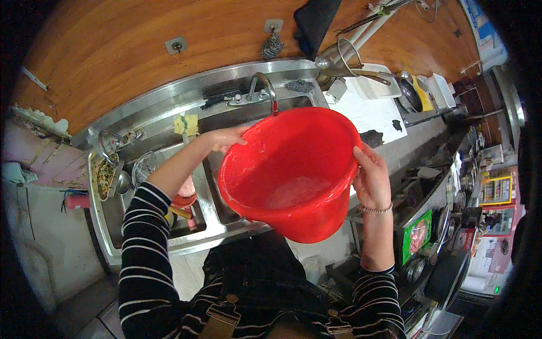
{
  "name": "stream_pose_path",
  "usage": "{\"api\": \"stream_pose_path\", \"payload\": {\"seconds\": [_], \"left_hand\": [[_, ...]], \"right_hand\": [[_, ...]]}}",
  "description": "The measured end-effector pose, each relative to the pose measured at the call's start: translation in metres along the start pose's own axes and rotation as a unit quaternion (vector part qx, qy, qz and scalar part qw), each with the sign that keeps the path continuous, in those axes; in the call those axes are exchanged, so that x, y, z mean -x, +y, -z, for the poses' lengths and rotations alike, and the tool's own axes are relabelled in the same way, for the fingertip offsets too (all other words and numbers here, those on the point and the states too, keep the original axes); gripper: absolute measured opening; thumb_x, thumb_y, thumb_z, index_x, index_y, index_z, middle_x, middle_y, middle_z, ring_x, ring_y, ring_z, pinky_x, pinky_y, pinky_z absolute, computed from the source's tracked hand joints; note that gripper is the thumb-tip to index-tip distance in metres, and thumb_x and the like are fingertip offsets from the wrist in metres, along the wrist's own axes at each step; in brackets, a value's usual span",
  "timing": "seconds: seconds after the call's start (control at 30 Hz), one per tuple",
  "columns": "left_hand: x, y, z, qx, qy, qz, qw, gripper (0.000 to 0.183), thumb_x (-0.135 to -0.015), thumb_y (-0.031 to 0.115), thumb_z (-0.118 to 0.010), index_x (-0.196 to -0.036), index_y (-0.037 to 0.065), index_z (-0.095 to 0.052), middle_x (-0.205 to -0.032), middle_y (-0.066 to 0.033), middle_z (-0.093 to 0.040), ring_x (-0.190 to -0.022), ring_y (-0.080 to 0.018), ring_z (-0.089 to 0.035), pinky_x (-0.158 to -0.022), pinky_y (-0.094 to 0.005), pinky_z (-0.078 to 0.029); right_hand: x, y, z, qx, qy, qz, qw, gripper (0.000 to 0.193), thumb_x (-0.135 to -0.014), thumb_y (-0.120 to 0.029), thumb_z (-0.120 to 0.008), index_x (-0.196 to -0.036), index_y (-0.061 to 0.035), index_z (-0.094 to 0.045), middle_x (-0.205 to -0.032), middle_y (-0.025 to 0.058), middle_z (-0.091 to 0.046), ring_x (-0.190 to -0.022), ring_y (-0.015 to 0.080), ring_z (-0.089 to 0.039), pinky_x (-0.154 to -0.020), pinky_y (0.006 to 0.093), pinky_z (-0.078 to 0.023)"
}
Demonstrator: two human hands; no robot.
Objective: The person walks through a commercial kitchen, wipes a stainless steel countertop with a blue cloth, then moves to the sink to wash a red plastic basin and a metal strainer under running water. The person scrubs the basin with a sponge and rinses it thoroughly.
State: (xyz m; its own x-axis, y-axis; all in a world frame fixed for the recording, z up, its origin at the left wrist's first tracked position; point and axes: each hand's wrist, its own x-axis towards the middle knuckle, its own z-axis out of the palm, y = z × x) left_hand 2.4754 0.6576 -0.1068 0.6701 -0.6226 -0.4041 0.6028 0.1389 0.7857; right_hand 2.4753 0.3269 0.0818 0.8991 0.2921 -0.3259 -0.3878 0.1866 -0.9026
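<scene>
Between my two hands is a large red plastic bucket (316, 209), tilted so that its open mouth faces up and towards me. Whitish suds or residue show on its bottom and along the rim. My left hand (228, 138) grips the rim at the upper left, thumb over the edge. On the right side, my right hand (372, 178) holds the rim, its thumb on top and its fingers against the outer wall. The bucket hangs over the front of the steel sink (212, 121), just before the curved faucet (265, 87). It hides much of the right basin.
In the left basin lie a red container (185, 198) and a wire strainer (144, 165). A yellow cloth (186, 124) rests on the basin divider. Steel wool (300, 86) sits behind the faucet. To the right stand a white board (375, 121), a black pan (409, 96) and a green package (416, 236).
</scene>
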Motion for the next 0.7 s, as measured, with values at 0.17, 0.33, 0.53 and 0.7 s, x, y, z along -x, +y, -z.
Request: {"api": "stream_pose_path", "payload": {"seconds": [0.17, 0.33, 0.53, 0.7], "left_hand": [[-0.069, -0.027, 0.004, -0.13, 0.128, -0.095, 0.979, 0.051, -0.09, 0.011, -0.049, -0.136, 0.011, -0.029, -0.126, -0.0091, -0.048, -0.105, -0.0172, -0.054, -0.085, -0.0329, -0.049], [-0.119, -0.034, 0.005, -0.187, 0.277, -0.21, 0.919, 0.043, -0.086, 0.031, -0.06, -0.118, 0.004, -0.05, -0.106, -0.0092, -0.059, -0.09, -0.0162, -0.058, -0.078, -0.0322, -0.048], [-0.16, -0.013, 0.024, -0.285, 0.439, -0.143, 0.84, 0.059, -0.069, 0.052, -0.07, -0.097, 0.0, -0.061, -0.089, -0.0153, -0.064, -0.084, -0.0255, -0.062, -0.075, -0.0363, -0.047], [-0.091, -0.009, -0.002, -0.414, 0.39, -0.057, 0.82, 0.071, -0.069, 0.05, -0.073, -0.117, 0.002, -0.054, -0.103, -0.0159, -0.062, -0.086, -0.0242, -0.061, -0.074, -0.0337, -0.049]], "right_hand": [[0.039, 0.015, -0.032, 0.051, 0.054, 0.09, 0.993, 0.035, -0.09, -0.004, -0.05, -0.124, 0.0004, -0.044, -0.095, 0.0051, -0.064, -0.073, 0.0087, -0.061, -0.062, 0.0221, -0.052], [0.05, 0.04, -0.035, 0.178, 0.147, 0.119, 0.966, 0.059, -0.085, 0.0, -0.059, -0.137, 0.002, -0.031, -0.074, -0.0025, -0.051, -0.059, 0.0035, -0.047, -0.05, 0.0173, -0.039], [0.033, 0.059, -0.019, 0.13, 0.202, 0.245, 0.939, 0.054, -0.083, 0.005, -0.057, -0.133, 0.0051, -0.036, -0.081, -0.0007, -0.056, -0.068, 0.0035, -0.049, -0.06, 0.0167, -0.042], [0.023, 0.049, 0.009, 0.026, 0.186, 0.267, 0.945, 0.047, -0.083, 0.006, -0.055, -0.128, 0.0054, -0.041, -0.09, 0.0032, -0.063, -0.075, 0.0077, -0.056, -0.07, 0.0207, -0.046]]}}
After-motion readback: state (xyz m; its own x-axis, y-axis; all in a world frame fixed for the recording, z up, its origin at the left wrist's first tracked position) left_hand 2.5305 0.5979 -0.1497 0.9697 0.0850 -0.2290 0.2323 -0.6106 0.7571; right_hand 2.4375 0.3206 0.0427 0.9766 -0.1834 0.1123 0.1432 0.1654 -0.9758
